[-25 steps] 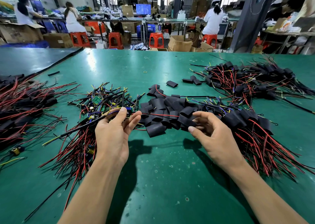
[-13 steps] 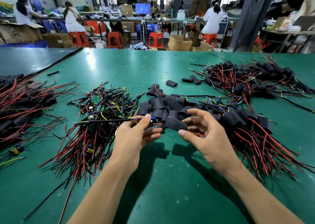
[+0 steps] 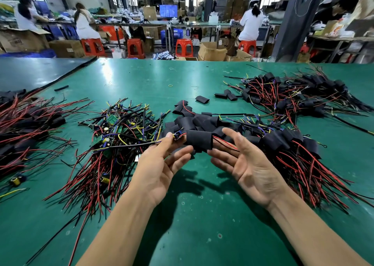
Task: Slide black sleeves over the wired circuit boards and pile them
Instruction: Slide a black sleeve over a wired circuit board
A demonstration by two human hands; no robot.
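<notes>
A black sleeve (image 3: 199,141) is held above the green table (image 3: 192,225), between my hands. A wired circuit board (image 3: 177,135) sticks out of its left end and red wires come out of its right end. My left hand (image 3: 159,164) pinches the board end with thumb and fingers. My right hand (image 3: 247,164) is palm up at the sleeve's right end, fingers around the red wires. Bare wired boards (image 3: 119,132) lie in a heap at the left. Loose empty sleeves (image 3: 194,122) lie behind the hands.
Sleeved boards lie in a pile (image 3: 293,144) right of my hands, another pile (image 3: 293,95) at the far right and one (image 3: 26,124) at the far left. Several people sit at benches beyond the table, with red stools (image 3: 183,47) and cardboard boxes (image 3: 211,52).
My left hand has brought a wired board from the left heap to the middle. My right hand took a sleeve from the loose ones, and the sleeve now sits over the board.
</notes>
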